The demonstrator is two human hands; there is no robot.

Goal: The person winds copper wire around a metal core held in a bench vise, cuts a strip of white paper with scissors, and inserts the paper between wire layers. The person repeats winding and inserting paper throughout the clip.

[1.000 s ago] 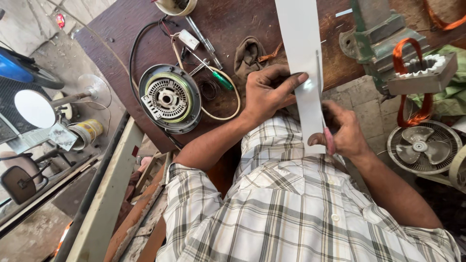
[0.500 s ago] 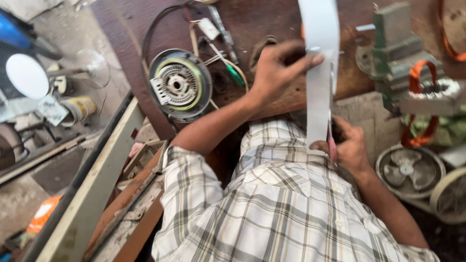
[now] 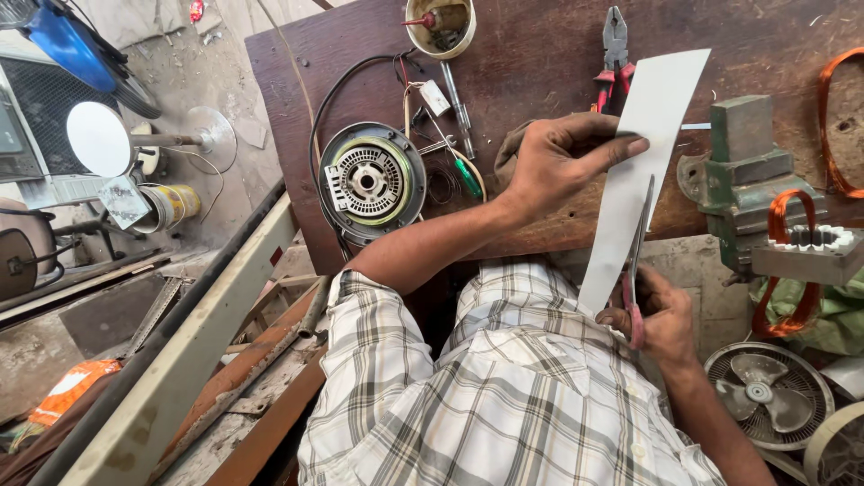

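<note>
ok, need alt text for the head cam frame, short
Seen from above, a person in a plaid shirt cuts a long white sheet with scissors in the right hand, while the left hand steadies the sheet. A wooden workbench holds a round fan motor, pliers and a green vise.

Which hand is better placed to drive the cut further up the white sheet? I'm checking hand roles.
The right hand, likely: it grips the scissors, whose blades are already on the white sheet. The left hand pinches the sheet higher up.
</note>
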